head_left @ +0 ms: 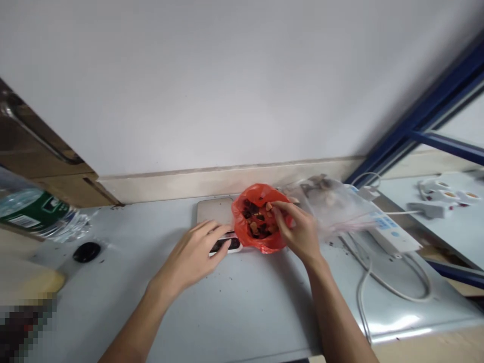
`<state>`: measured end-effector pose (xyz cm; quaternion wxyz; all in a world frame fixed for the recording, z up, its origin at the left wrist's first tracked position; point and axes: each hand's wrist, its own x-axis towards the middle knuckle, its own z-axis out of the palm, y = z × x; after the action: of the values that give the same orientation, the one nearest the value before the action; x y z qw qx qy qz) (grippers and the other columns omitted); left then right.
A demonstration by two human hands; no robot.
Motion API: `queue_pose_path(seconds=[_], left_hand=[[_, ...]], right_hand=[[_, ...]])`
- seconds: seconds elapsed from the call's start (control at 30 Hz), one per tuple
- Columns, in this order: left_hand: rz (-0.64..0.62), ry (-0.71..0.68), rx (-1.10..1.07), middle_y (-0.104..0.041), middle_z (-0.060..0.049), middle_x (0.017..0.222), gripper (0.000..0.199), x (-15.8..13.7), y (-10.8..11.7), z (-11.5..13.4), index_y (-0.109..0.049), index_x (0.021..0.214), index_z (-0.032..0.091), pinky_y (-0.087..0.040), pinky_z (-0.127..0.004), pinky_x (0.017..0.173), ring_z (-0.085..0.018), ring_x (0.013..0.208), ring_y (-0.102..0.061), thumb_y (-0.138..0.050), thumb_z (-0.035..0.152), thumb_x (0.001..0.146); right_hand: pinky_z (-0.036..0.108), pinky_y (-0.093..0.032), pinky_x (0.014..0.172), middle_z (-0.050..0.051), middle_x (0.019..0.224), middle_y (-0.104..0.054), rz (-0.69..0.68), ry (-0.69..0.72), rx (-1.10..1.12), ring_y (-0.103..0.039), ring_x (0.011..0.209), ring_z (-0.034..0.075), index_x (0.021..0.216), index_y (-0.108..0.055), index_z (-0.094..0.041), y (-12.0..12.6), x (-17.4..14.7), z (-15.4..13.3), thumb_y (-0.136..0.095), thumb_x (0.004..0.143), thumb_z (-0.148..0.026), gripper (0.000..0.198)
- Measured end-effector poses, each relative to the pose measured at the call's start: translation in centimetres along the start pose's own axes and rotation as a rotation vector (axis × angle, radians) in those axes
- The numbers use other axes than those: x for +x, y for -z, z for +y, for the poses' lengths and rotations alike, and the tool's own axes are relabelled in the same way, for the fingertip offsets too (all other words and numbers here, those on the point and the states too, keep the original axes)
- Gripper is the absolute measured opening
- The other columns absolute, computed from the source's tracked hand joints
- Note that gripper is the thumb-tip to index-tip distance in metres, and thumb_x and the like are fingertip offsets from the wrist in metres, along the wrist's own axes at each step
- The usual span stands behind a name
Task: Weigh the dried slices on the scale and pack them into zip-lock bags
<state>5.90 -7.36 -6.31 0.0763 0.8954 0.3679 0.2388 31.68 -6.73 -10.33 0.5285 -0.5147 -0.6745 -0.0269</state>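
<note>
A red plastic bag (242, 229) stands with its mouth spread wide, dark and brown dried pieces (260, 229) showing inside. Over its right side, my right hand (300, 229) pinches a small orange-brown piece (268, 206) between thumb and fingers. To the left of the bag lies a small scale (215, 207) with a metal plate and a dark display on its front edge. My left hand (198, 252) rests at that display, thumb and fingers apart and curved around it; whether it touches the scale I cannot tell.
A clear plastic bag (327, 201) lies right of the red one, against a white power strip (397, 237) with looping cables. At the left are a green-labelled bottle (38, 212) and a black round lid (86, 252). A wall backs the grey table (242, 312); a blue frame (401, 131) stands right.
</note>
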Motion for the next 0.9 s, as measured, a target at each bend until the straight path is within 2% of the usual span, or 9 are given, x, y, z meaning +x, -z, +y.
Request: queue_pose_path(seconds=[0.13,0.23,0.37,0.47,0.53,0.7,0.73,0.8,0.9], left_hand=[[-0.091,-0.095,0.005,-0.072,-0.005,0.097,0.025,3.5,-0.8,1.0,-0.071,0.112,0.021,-0.058,-0.036,0.084,-0.022,0.092,-0.069,-0.049,0.023,0.101],[-0.128,-0.145,0.006,-0.071,-0.007,0.097,0.026,5.9,-1.4,2.1,-0.072,0.110,0.020,-0.056,-0.036,0.084,-0.024,0.096,-0.067,-0.049,0.024,0.100],[-0.253,-0.075,0.021,-0.069,-0.005,0.081,0.024,8.6,-1.4,3.9,-0.072,0.086,0.020,-0.047,-0.030,0.067,-0.021,0.077,-0.064,-0.051,0.025,0.095],[-0.472,0.041,-0.031,-0.060,0.000,0.056,0.031,10.6,-0.3,4.8,-0.061,0.057,0.021,-0.031,-0.028,0.051,-0.015,0.051,-0.049,-0.056,0.027,0.087],[-0.672,0.056,-0.161,-0.057,0.000,0.047,0.037,11.9,0.7,4.9,-0.058,0.048,0.022,-0.028,-0.029,0.047,-0.014,0.045,-0.043,-0.061,0.034,0.083],[-1.160,0.004,-0.781,-0.064,-0.004,0.048,0.029,13.9,1.8,2.8,-0.078,0.060,0.024,-0.030,-0.027,0.037,-0.014,0.036,-0.048,-0.078,0.050,0.070],[-1.198,0.030,-0.901,-0.065,-0.006,0.048,0.028,13.8,1.5,2.1,-0.079,0.062,0.024,-0.029,-0.027,0.034,-0.015,0.034,-0.048,-0.085,0.051,0.064],[-0.989,0.112,-1.133,-0.060,-0.008,0.041,0.040,13.2,0.5,0.7,-0.074,0.051,0.024,-0.024,-0.029,0.028,-0.015,0.026,-0.043,-0.095,0.057,0.044],[-0.579,0.207,-1.296,-0.037,0.000,0.028,0.068,12.0,-1.3,-1.0,-0.054,0.038,0.026,-0.011,-0.028,0.026,-0.007,0.020,-0.020,-0.077,0.089,0.029]], right_hand=[[0.038,-0.057,0.072,0.007,0.088,-0.079,0.156,-0.129,-0.098,-0.070,0.076,0.023,0.094,-0.074,-0.023,1.2,0.4,1.0,-0.053,0.093,-0.025,0.021],[0.045,-0.052,0.081,0.011,0.091,-0.076,0.273,-0.302,-0.351,-0.065,0.088,0.029,0.096,-0.076,-0.021,2.9,0.7,2.1,-0.059,0.087,-0.030,0.021],[0.052,-0.044,0.084,0.014,0.095,-0.073,0.071,-0.465,-0.668,-0.054,0.101,0.037,0.085,-0.078,-0.023,4.7,0.7,3.5,-0.077,0.076,-0.043,0.022],[0.049,-0.043,0.080,0.016,0.094,-0.073,-0.101,-0.398,-0.663,-0.055,0.099,0.036,0.070,-0.075,-0.024,5.3,0.9,4.0,-0.075,0.082,-0.037,0.018],[0.049,-0.044,0.079,0.016,0.090,-0.074,-0.136,-0.365,-0.610,-0.057,0.098,0.036,0.068,-0.074,-0.023,5.6,1.4,3.9,-0.069,0.087,-0.031,0.021],[0.045,-0.047,0.079,0.013,0.088,-0.078,-0.095,-0.317,-0.510,-0.065,0.091,0.032,0.079,-0.076,-0.023,6.6,3.6,2.8,-0.058,0.090,-0.026,0.021],[0.044,-0.048,0.079,0.013,0.088,-0.078,-0.090,-0.307,-0.500,-0.067,0.090,0.031,0.081,-0.077,-0.023,6.8,4.2,2.5,-0.057,0.090,-0.025,0.022],[0.042,-0.050,0.080,0.011,0.089,-0.079,-0.069,-0.285,-0.451,-0.069,0.089,0.030,0.083,-0.077,-0.023,7.3,5.3,1.8,-0.057,0.089,-0.025,0.021],[0.041,-0.053,0.081,0.009,0.087,-0.080,-0.057,-0.246,-0.318,-0.072,0.087,0.028,0.082,-0.077,-0.023,7.9,6.8,0.4,-0.060,0.085,-0.025,0.018]])
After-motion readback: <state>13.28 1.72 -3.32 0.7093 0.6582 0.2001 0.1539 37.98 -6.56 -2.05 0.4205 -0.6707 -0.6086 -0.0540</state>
